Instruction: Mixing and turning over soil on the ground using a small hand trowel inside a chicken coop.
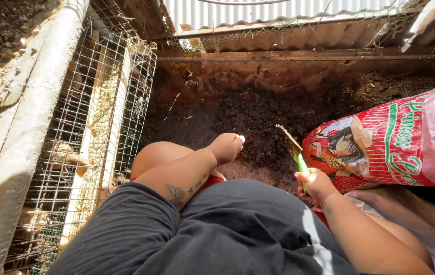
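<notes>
My right hand (pixel 315 184) grips the green handle of a small scraper (pixel 291 146), whose flat dirty blade points up and away over dark droppings and soil (pixel 258 119) on a reddish tray floor. My left hand (pixel 226 146) is curled in a loose fist above my bare knee (pixel 159 154), with a small white thing showing at the fingertips. A red and white woven sack (pixel 390 145) lies on its side just right of the scraper blade. I wear a dark shirt.
A wire mesh cage (pixel 103 132) runs along the left, with pale birds dimly visible inside. A thick grey pipe (pixel 29 117) slants beside it. Corrugated metal sheeting (pixel 278 15) and chain-link wire close off the back.
</notes>
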